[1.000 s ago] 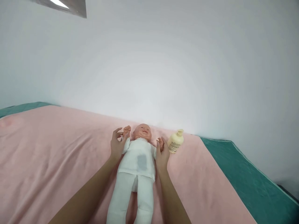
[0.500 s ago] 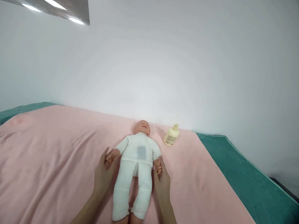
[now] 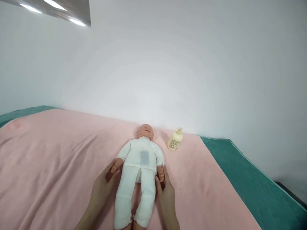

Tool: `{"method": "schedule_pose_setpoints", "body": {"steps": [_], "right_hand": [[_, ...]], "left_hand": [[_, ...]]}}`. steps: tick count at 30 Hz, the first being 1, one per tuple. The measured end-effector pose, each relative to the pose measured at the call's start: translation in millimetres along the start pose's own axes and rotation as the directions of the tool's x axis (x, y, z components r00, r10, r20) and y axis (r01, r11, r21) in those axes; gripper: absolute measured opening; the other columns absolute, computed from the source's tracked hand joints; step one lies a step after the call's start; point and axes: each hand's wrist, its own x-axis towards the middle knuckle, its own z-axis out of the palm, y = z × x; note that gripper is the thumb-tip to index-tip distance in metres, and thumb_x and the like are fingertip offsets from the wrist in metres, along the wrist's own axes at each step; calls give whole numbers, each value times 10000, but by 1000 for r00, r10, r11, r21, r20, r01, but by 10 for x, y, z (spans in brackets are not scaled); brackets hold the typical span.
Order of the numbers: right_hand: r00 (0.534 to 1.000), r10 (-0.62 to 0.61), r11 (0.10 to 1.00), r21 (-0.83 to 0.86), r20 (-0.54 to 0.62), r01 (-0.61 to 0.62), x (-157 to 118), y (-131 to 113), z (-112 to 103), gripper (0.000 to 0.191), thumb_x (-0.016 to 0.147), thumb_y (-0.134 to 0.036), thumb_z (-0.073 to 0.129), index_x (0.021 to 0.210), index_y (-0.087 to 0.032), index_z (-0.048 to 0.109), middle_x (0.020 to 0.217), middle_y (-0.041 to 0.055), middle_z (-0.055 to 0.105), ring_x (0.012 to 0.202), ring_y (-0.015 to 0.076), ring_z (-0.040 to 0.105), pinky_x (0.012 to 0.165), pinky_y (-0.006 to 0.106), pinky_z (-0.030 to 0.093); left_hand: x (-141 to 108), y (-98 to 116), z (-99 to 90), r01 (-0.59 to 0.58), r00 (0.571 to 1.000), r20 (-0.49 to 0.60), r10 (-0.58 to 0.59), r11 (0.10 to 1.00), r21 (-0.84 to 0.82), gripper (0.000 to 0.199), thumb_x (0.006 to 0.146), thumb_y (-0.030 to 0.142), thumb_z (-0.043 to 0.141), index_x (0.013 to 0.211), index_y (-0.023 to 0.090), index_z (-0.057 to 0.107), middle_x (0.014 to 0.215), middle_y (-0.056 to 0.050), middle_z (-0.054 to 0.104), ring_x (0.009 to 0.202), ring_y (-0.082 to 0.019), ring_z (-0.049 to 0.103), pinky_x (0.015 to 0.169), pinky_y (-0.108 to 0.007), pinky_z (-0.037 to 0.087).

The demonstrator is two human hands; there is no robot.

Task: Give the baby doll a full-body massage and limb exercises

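Observation:
On its back lies a baby doll (image 3: 133,156) in a white cloth body, with a grey-blue patch on its chest and its head toward the wall. My left hand (image 3: 102,187) has its thumb and fingers around the doll's hand on the left side. On the other side, my right hand (image 3: 168,193) holds the doll's other hand between thumb and fingers. Both doll arms rest low beside the body. Beyond my right hand, near the doll's head, stands a pale yellow pump bottle (image 3: 175,141) with printed text. The doll's feet are cut off by the lower edge.
A pink blanket (image 3: 201,185), wrinkled on the left, lies under the doll. Green covering (image 3: 244,175) shows past its right edge and at the far left. A white wall (image 3: 155,70) rises directly behind.
Both my hands have moved slightly down toward me. The doll's hands have come down with them, its arms now straighter along its sides. The bottle stays put.

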Motion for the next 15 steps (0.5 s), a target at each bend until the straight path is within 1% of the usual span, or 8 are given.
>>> {"method": "schedule_pose_setpoints", "body": {"steps": [3,4,6,9,11,13,15], "right_hand": [[999,37,993,114,-26,-34,128,-108,-30,625,907,-532,448,1447,-223,390,1344,76,568,1227,261,543,975,371,472],[999,31,989,144,-43,-24,203,-143,-37,614,909,-533,440,1437,-220,407,1334,76,576,1230,259,540,981,369,467],[997,-17,981,193,-80,32,401,-214,-44,588,916,-530,423,1414,-218,441,1328,74,582,1240,252,530,1007,372,445],[985,-116,960,241,-126,143,783,-316,-35,555,925,-521,407,1374,-205,483,1291,88,609,1235,239,532,1040,386,411],[971,-177,940,265,-164,216,1054,-375,-2,529,920,-517,420,1318,-187,530,1256,102,629,1222,239,542,1037,393,411],[951,-230,909,302,-208,287,1311,-418,62,490,909,-515,445,1229,-171,585,1211,114,652,1173,243,578,1011,397,431],[938,-257,875,355,-234,329,1543,-439,150,469,897,-522,465,1140,-152,618,1155,127,671,1068,245,638,961,401,466]], "left_hand": [[129,147,-22,38,998,-38,-42,996,-81,617,826,495,576,1391,290,439,1260,-53,637,1131,-287,611,879,-397,515],[202,214,-16,38,998,-54,-44,994,-107,630,816,516,589,1387,298,436,1257,-54,640,1152,-290,597,900,-414,503],[386,364,21,3,996,-83,-15,989,-147,632,791,538,621,1350,285,471,1204,-70,668,1157,-293,592,921,-433,486],[717,570,140,-77,991,-127,48,970,-229,592,772,554,636,1256,224,549,1123,-105,693,1101,-286,619,894,-419,496],[941,659,247,-117,986,-148,77,950,-289,530,769,563,630,1148,193,610,1079,-114,699,1047,-272,634,861,-390,504],[1150,705,360,-124,986,-148,75,924,-363,479,767,582,616,1006,169,656,1042,-113,699,990,-252,638,817,-347,505],[1336,717,471,-100,990,-137,46,902,-420,479,754,607,610,894,153,665,970,-101,697,918,-230,630,752,-306,494]]}}
